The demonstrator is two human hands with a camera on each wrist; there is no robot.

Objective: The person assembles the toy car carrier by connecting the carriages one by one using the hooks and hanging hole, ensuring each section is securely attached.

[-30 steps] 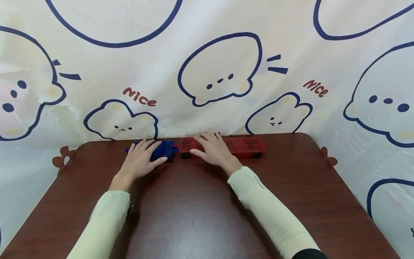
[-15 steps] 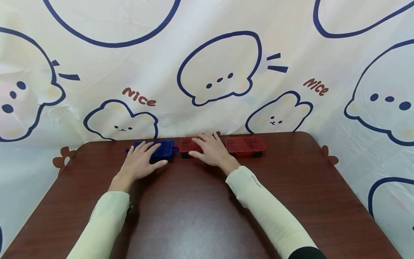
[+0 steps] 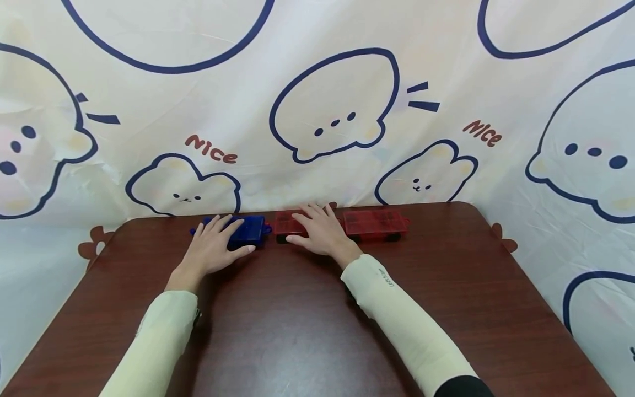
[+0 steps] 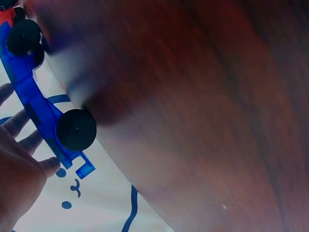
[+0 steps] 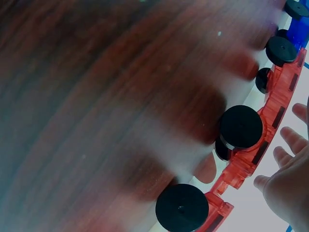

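Observation:
In the head view, a translucent blue toy car base with black wheels stands along the table's far edge. My left hand rests over its left part, fingers spread; the left wrist view has the fingertips right at the blue frame. To its right, end to end, come two translucent red wheeled bases, the nearer and the farther. My right hand lies over the nearer one with fingers extended, partly hiding it. In the right wrist view, a narrow coupling lies between the red bases.
The dark brown wooden table spreads in front of the row of bases. Behind it hangs a white cloth with blue cartoon outlines, close against the far edge and along both sides.
My right hand and forearm have shifted slightly left. The left hand stays over the blue base, and the bases keep nearly the same places.

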